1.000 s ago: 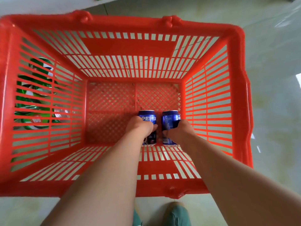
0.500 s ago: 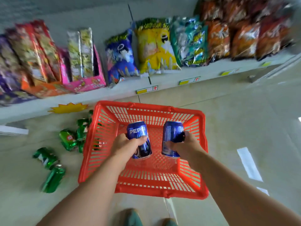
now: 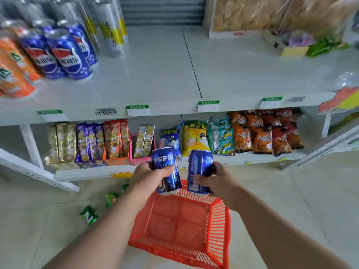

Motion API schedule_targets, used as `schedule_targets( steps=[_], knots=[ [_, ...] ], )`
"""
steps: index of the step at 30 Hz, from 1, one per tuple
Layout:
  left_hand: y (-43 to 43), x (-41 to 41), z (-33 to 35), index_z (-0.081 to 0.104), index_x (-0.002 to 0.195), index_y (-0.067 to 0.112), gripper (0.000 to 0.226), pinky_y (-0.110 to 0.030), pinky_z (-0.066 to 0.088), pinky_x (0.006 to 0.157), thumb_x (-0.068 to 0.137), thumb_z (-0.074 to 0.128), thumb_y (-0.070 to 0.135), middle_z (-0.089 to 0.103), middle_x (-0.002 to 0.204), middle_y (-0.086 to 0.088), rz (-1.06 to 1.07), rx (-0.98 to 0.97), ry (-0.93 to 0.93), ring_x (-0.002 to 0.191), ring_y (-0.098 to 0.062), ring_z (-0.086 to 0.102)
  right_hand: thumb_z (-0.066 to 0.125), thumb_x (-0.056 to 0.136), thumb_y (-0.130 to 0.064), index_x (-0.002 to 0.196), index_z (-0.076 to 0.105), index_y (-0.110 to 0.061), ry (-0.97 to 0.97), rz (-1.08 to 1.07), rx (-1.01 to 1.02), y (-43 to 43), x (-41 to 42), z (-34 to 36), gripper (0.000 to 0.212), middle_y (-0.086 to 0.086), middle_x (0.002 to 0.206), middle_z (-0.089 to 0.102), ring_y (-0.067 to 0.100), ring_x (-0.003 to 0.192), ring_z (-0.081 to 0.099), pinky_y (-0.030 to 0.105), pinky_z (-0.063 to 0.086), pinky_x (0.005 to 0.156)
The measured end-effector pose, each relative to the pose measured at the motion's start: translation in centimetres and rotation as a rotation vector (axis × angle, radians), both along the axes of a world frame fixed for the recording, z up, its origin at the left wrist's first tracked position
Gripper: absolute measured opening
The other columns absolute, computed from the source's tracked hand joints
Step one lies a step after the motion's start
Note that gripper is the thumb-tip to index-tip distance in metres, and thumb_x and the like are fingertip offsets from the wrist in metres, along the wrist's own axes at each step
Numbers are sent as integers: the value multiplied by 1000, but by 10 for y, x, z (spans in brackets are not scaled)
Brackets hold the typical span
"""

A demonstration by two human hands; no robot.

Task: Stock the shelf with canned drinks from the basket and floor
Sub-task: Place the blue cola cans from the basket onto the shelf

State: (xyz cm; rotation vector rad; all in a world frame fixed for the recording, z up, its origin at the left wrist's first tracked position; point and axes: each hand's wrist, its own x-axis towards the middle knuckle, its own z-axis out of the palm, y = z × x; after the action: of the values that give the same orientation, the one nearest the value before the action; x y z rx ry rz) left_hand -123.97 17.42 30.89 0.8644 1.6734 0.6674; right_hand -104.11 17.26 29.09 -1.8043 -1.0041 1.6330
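Note:
My left hand [image 3: 147,176] grips a blue Pepsi can [image 3: 165,164], held upright in front of me. My right hand [image 3: 217,180] grips a second blue can [image 3: 199,167] beside it. Both cans hang above the far rim of the red plastic basket [image 3: 219,226], which stands on the floor and looks empty inside. The white upper shelf [image 3: 155,74] stretches ahead above the cans, with blue Pepsi cans [image 3: 64,53] and orange cans [image 3: 11,74] standing at its left end. Green cans [image 3: 89,214] lie on the floor left of the basket.
Tall clear-wrapped bottles [image 3: 108,26] stand behind the shelved cans. Boxes and bags [image 3: 291,43] sit at the shelf's right back. The lower shelf holds snack packs [image 3: 93,142] and chip bags [image 3: 262,133]. A white shelf support [image 3: 31,144] stands at the left.
Both hands lifted the two cans out of the basket and raised them toward shelf height. My view swung up from the basket floor to the shelves.

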Motion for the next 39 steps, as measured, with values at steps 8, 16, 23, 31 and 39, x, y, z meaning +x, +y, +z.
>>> schedule_targets(
  steps=[8, 16, 23, 31, 39],
  knots=[
    [0, -31, 124, 68, 89, 13, 31, -25, 44, 58, 74, 77, 38, 72, 84, -1, 66, 149, 16, 75, -16, 66, 79, 81, -18, 111, 56, -9, -26, 76, 145, 14, -19, 120, 39, 16, 112, 67, 38, 104, 66, 45, 56, 82],
    [15, -93, 167, 66, 95, 19, 50, -22, 43, 53, 61, 80, 52, 71, 84, 4, 139, 307, 230, 72, -10, 66, 80, 79, -19, 112, 60, -18, 9, 133, 281, 40, -74, 172, 39, 2, 109, 68, 28, 99, 69, 50, 56, 90],
    [56, -156, 170, 55, 104, 18, 53, -16, 40, 58, 63, 84, 38, 64, 94, 7, 257, 460, 362, 81, -10, 60, 77, 82, -14, 116, 59, -18, 29, 125, 355, 73, -140, 171, 39, 0, 112, 67, 26, 95, 69, 48, 58, 85],
    [120, -232, 143, 48, 116, 14, 69, -24, 42, 77, 61, 88, 27, 59, 110, 5, 211, 568, 380, 95, -13, 57, 73, 84, -9, 126, 49, -15, 27, -34, 493, 122, -212, 159, 49, -1, 114, 62, 21, 101, 64, 31, 52, 76],
    [145, -259, 118, 45, 129, 18, 72, -21, 41, 84, 69, 84, 21, 57, 122, 5, 114, 595, 237, 100, -6, 55, 72, 85, -6, 132, 40, -20, -51, -111, 641, 154, -251, 143, 59, -8, 110, 54, 10, 96, 56, 31, 47, 80]
  ],
)
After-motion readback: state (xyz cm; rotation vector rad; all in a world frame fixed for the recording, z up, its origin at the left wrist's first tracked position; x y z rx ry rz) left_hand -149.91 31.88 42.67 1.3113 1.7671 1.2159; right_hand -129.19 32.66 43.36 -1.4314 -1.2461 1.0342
